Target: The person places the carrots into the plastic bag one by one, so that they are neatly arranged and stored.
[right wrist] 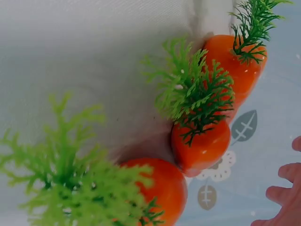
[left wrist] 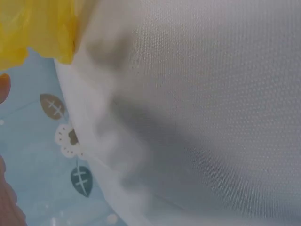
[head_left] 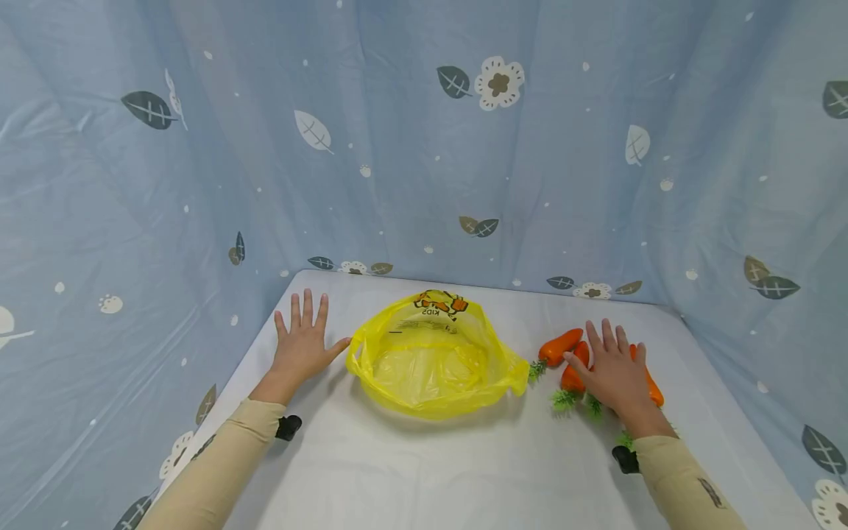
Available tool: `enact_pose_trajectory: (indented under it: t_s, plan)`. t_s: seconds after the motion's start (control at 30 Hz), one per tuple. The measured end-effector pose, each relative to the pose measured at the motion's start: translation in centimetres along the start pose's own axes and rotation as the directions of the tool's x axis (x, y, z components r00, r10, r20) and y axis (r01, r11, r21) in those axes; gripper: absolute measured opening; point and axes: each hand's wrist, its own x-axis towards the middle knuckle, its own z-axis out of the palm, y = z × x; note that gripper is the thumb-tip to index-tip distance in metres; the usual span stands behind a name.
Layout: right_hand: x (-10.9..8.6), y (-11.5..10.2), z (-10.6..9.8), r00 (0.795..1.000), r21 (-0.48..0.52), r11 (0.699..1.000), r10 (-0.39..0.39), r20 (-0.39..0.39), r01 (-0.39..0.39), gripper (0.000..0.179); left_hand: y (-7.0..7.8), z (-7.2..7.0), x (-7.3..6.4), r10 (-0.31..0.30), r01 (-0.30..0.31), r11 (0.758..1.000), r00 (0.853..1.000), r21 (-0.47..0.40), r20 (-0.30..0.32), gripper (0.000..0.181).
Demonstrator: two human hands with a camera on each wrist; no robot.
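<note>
A yellow plastic bag (head_left: 430,401) lies with its mouth spread wide on the white table, printed with a cartoon and the word KIDS. To its left my left hand (head_left: 303,350) is held with fingers spread, thumb tip close to the bag's rim. My right hand (head_left: 619,375), fingers also spread, is over several orange toy carrots with green tops and partly hides them. One carrot (head_left: 560,347) lies nearest the bag; another carrot (head_left: 652,386) shows to the right of the hand. In the right wrist view, a carrot (right wrist: 202,146) lies among others with leafy tops, fingers at the lower right.
The white tablecloth (head_left: 424,478) covers the table. A blue curtain (head_left: 411,147) printed with leaves and flowers hangs along the back and both sides. Beige sleeves (head_left: 221,464) cover both forearms, and a black wrist device (head_left: 288,428) shows below the left wrist.
</note>
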Motion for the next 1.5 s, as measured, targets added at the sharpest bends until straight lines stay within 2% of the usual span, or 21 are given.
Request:
enact_pose_trajectory:
  t_s: [0.2, 0.5, 0.67, 0.87, 1.03, 1.17, 1.33, 1.5]
  plan:
    - [-0.6, 0.7, -0.4, 1.000, 0.029, 0.999, -0.016, -0.025, 0.017, 0.088, 0.1, -0.1, 0.0, 0.018, -0.018, 1.000, 1.000, 0.002, -0.006, 0.100]
    - [-1.3, 2.0, -0.2, 1.000, 0.046, 0.999, 0.012, -0.017, -0.011, 0.080, 0.4, -0.2, -0.1, 0.010, -0.009, 0.997, 1.000, -0.081, 0.010, 0.094]
    - [-1.8, 2.5, -0.2, 0.999, 0.058, 0.998, 0.016, -0.027, -0.015, 0.078, 0.3, 0.0, -0.2, 0.017, -0.018, 0.996, 1.000, -0.086, -0.018, 0.094]
    - [-2.4, 3.1, -0.6, 0.997, 0.061, 0.998, 0.008, -0.077, -0.003, 0.072, 0.1, 0.1, -0.3, 0.028, -0.037, 0.987, 0.998, -0.158, -0.064, 0.090]
    - [-2.8, 3.9, -0.4, 0.996, 0.063, 0.997, 0.042, -0.074, -0.037, 0.071, 0.3, -0.1, -0.5, 0.023, -0.041, 0.980, 0.995, -0.193, -0.093, 0.083]
    - [-3.1, 4.1, -0.4, 0.993, 0.100, 0.993, 0.071, -0.092, -0.061, 0.067, 0.5, -0.3, -0.7, 0.018, -0.042, 0.976, 0.994, -0.216, -0.110, 0.077]
    - [-3.5, 4.8, -0.4, 0.993, 0.153, 0.987, 0.067, -0.099, -0.051, 0.063, 0.7, -0.5, -1.1, 0.029, -0.060, 0.971, 0.990, -0.233, -0.135, 0.070]
    - [-3.8, 5.4, -0.5, 0.991, 0.163, 0.985, 0.068, -0.111, -0.049, 0.058, 1.1, -0.9, -1.4, 0.043, -0.084, 0.958, 0.987, -0.275, -0.154, 0.066]
